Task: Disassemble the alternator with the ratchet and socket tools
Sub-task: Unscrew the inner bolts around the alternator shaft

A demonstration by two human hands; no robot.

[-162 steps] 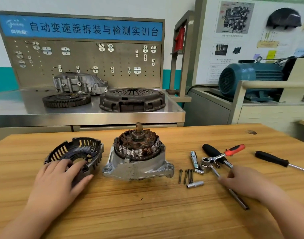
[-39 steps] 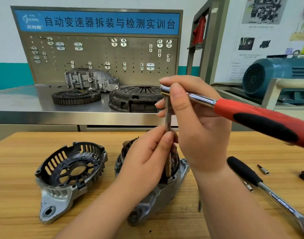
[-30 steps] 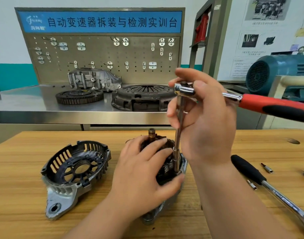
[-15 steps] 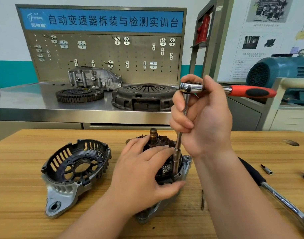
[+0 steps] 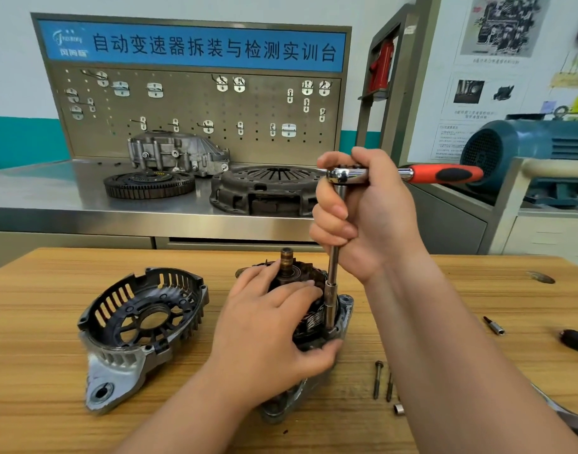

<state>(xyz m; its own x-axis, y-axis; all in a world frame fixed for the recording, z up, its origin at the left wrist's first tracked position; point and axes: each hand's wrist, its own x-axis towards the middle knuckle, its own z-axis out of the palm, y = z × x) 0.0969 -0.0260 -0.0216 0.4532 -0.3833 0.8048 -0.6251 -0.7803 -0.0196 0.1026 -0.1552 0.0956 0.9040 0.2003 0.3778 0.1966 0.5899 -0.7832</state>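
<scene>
The open alternator body (image 5: 314,326) stands on the wooden table (image 5: 52,421), its copper shaft end (image 5: 286,257) pointing up. My left hand (image 5: 274,326) grips the top of the body, thumb hooked over its near rim. My right hand (image 5: 363,217) grips the vertical extension bar (image 5: 333,267) just below the ratchet head (image 5: 343,175). The ratchet's red and black handle (image 5: 445,174) points right. The socket (image 5: 330,309) at the bar's lower end sits on the housing's right edge. The removed black end cover (image 5: 140,322) lies to the left.
Loose bolts (image 5: 377,380) and a small sleeve (image 5: 398,409) lie on the table by my right forearm, a bit (image 5: 494,326) and a black handle (image 5: 575,342) further right. Behind the table stands a steel bench (image 5: 52,194) with a clutch plate (image 5: 268,191), flywheel (image 5: 148,185) and pegboard.
My right hand picked up the ratchet and set its extension and socket upright on the alternator's right edge. My left hand moved from the end cover onto the alternator. The handle swung slightly.
</scene>
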